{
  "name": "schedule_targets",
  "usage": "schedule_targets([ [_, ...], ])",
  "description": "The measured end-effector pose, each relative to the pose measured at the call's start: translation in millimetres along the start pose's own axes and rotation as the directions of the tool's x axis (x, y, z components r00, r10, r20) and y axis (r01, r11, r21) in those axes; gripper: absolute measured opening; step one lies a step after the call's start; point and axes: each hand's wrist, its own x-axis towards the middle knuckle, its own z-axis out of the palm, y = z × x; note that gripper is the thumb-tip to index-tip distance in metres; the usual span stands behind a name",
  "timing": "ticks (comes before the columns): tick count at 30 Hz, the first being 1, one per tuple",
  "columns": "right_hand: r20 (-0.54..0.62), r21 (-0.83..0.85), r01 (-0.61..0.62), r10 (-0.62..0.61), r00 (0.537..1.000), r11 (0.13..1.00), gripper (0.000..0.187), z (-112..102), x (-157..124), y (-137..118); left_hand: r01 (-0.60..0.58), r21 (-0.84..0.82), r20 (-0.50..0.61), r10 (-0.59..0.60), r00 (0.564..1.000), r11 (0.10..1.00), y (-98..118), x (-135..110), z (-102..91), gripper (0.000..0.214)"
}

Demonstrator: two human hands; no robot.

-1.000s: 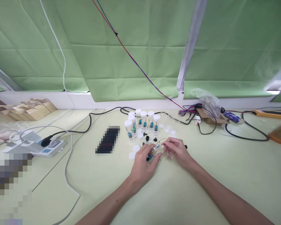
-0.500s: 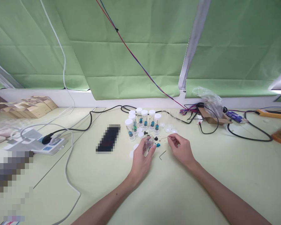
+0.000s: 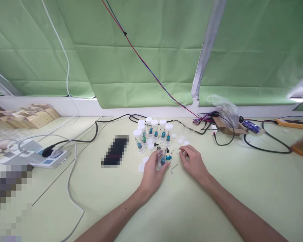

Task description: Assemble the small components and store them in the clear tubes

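Note:
My left hand [image 3: 153, 173] is wrapped around a clear plastic tube [image 3: 160, 155], which has a dark blue part near its bottom. Thumb and fingers of my right hand [image 3: 194, 163] are pinched together at the end of a thin bent wire [image 3: 175, 150]. Between the hands lies a small blue metal fitting [image 3: 168, 157], and nearer to me an L-shaped hex key [image 3: 174, 168]. Small black parts [image 3: 156, 144] rest just beyond the left hand. Behind them several white-capped clear tubes [image 3: 154, 129] stand upright with blue or green parts inside.
Loose white caps [image 3: 141, 167] lie left of the left hand. Uncapped clear tubes [image 3: 181, 138] stand behind the right hand. A phone-like dark object [image 3: 115, 151], blurred out, lies to the left. Black cable [image 3: 96, 129], a power strip [image 3: 49, 158] and a cardboard box [image 3: 229, 127] are farther out.
A blue part now shows inside the tube in my left hand, where the tube looked empty before. The right hand stays at the thin wire. The whole view has shifted slightly.

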Motion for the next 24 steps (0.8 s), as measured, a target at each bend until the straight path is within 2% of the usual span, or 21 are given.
schedule_targets([
  [6,-0.002,0.006,0.011,-0.011,1.0,1.0,0.016,2,-1,-1,-0.05,-0.058,-0.073,0.046,0.996,0.997,9,-2,-5.0,0.061],
  [9,0.03,0.014,0.017,-0.017,0.999,1.0,0.015,4,-3,-3,-0.151,-0.091,-0.143,0.137,0.98,0.984,17,-1,-11.7,0.046],
  [12,0.069,0.05,0.038,-0.041,0.997,0.998,0.017,5,-4,-7,-0.254,-0.086,-0.239,0.228,0.944,0.963,22,3,-20.2,0.03],
  [16,0.117,0.099,0.065,-0.077,0.99,0.993,0.02,5,-6,-13,-0.167,-0.005,-0.331,0.156,0.931,0.986,23,9,-30.3,0.028],
  [19,0.153,0.112,0.092,-0.108,0.982,0.989,0.023,6,-8,-17,-0.098,0.026,-0.305,0.102,0.947,0.995,19,14,-34.5,0.035],
  [24,0.179,0.069,0.143,-0.153,0.972,0.987,0.03,10,-11,-21,0.001,-0.042,-0.303,-0.014,0.953,0.999,9,17,-33.5,0.04],
])
